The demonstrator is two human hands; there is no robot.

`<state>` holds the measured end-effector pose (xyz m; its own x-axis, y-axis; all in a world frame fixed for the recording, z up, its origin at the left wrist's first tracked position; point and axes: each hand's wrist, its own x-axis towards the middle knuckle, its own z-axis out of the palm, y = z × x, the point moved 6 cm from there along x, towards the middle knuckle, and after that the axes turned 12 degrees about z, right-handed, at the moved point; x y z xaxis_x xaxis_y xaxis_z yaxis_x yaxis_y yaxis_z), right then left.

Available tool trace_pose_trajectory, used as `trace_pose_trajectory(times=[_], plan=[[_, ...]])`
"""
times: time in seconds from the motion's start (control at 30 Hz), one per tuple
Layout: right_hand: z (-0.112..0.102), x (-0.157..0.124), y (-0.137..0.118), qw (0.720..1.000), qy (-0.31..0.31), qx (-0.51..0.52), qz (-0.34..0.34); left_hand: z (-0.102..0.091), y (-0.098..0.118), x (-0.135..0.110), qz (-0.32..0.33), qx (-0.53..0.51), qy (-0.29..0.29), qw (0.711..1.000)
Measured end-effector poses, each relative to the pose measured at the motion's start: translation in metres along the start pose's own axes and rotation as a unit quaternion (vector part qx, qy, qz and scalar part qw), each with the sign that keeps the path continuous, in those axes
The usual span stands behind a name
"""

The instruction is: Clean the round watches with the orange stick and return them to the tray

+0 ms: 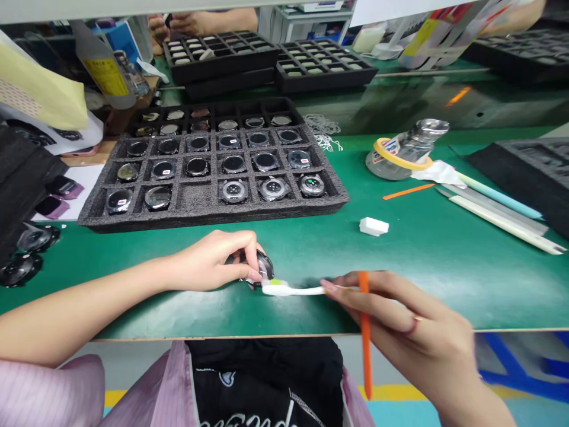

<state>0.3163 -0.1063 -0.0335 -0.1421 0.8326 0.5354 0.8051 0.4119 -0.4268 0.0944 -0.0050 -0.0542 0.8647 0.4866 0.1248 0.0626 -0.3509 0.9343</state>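
Note:
Near the front edge of the green bench, my left hand (222, 261) is closed on a round black watch case (265, 264), tipped on its side. My right hand (413, 320) grips a white toothbrush (296, 290) by its handle. The brush's head, with white and green bristles, meets the lower edge of the watch case. An orange stick (365, 344) is also tucked between my right fingers, pointing down. Behind my left hand lies a black foam tray (195, 220) with several round watch cases in its compartments; one front-row compartment holds none.
A glass bottle (395, 157) with a yellow band stands at the right, beside another orange stick (409, 191), a white block (374, 226) and long pale tools (507, 222). Loose watches (20, 268) lie at far left. Across the divider, another person's hands (191, 24) work over trays.

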Motion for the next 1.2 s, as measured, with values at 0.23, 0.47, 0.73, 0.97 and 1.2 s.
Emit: trace_pose_trajectory(times=[0.23,0.47,0.73,0.97,1.2], plan=[[-0.035,0.003,0.071,0.96,0.177,-0.078,0.203,0.001,-0.002,0.0,-0.011,-0.015,-0.022,1.0],[-0.039,0.013,0.131,0.905,0.151,-0.165,0.362,-0.001,-0.002,0.0,-0.04,0.025,-0.008,0.999],[0.031,-0.009,-0.017,0.912,0.079,0.271,0.298,0.0,-0.006,-0.002,-0.118,0.016,0.032,0.992],[0.053,-0.026,-0.048,0.916,0.059,0.261,0.298,0.002,-0.006,-0.002,-0.148,-0.056,0.056,0.986],[0.055,-0.017,-0.063,0.955,0.086,0.16,0.234,0.003,-0.008,-0.003,-0.15,-0.066,0.068,0.984]])
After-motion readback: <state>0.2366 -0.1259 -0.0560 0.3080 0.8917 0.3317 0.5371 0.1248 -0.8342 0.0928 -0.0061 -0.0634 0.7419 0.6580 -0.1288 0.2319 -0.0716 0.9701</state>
